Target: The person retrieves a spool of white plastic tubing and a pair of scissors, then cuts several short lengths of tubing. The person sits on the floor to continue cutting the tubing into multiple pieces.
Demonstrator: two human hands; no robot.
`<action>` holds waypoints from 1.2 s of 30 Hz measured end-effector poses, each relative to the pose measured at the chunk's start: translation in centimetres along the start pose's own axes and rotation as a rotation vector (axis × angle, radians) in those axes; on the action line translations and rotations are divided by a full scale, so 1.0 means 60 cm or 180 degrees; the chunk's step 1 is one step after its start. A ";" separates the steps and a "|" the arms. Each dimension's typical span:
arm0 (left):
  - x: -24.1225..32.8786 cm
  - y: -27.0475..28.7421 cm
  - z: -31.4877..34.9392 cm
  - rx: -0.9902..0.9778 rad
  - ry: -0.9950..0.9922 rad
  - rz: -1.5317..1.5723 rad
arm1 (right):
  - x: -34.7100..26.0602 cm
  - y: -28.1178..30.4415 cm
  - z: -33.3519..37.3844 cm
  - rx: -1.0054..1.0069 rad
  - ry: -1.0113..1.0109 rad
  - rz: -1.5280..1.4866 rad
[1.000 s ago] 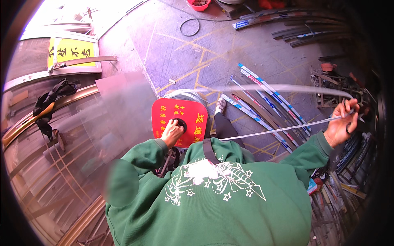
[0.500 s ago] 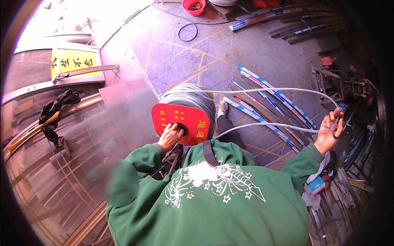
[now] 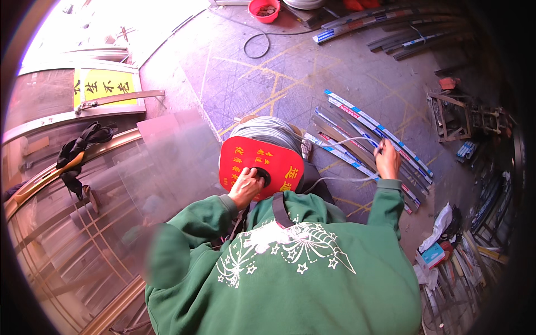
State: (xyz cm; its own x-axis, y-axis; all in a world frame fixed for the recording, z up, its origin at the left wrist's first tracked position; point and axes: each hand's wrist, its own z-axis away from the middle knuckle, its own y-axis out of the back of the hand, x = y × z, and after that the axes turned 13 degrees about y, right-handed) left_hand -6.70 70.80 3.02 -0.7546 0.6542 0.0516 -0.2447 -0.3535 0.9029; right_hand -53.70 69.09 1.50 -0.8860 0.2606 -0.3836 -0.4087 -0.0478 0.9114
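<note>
A large spool with a square, round-cornered red end plate [image 3: 237, 156] rests in front of my body, wound with grey cord [image 3: 267, 129]. My left hand [image 3: 244, 190] is at the plate's middle, its fingers curled into the dark centre hole and gripping the rim there. Out to the right, my right hand [image 3: 388, 162] is closed around a loop of the cord. One strand [image 3: 335, 142] runs from the spool's far side to that hand, and another strand [image 3: 340, 178] comes back toward my lap. Something dark shows at the right fingers; I cannot tell what.
Long strips in blue, white and red wrapping [image 3: 385, 134] lie on the floor beyond my right hand. Framed glass panels [image 3: 72, 245] fill the left side, with a black strap [image 3: 84, 145] on top. A red bowl [image 3: 264, 10] and bundled profiles [image 3: 379, 22] lie farther off.
My right hand has come inward, to the left, with the cord, and its loop is much smaller. The spool's end plate has turned somewhat and shifted slightly right, my left hand with it.
</note>
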 end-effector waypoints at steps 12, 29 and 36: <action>0.052 0.029 -0.030 -0.0177 -0.0148 -0.0390 | -0.314 -0.226 -0.164 -0.1551 0.1205 -0.1767; 0.078 0.044 -0.052 -0.0305 -0.0089 -0.0329 | -0.278 -0.317 -0.251 -0.2588 0.1120 -0.3066; 0.080 0.053 -0.069 -0.0293 -0.0085 -0.0270 | -0.288 -0.307 -0.267 -0.3180 0.1503 -0.2823</action>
State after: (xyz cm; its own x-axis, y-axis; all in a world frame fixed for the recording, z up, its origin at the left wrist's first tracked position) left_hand -13.63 70.06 4.40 -0.7126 0.7015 -0.0108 -0.3627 -0.3552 0.8615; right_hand -34.35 50.04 -11.03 -0.1648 0.2315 -0.9588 -0.6643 -0.7446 -0.0655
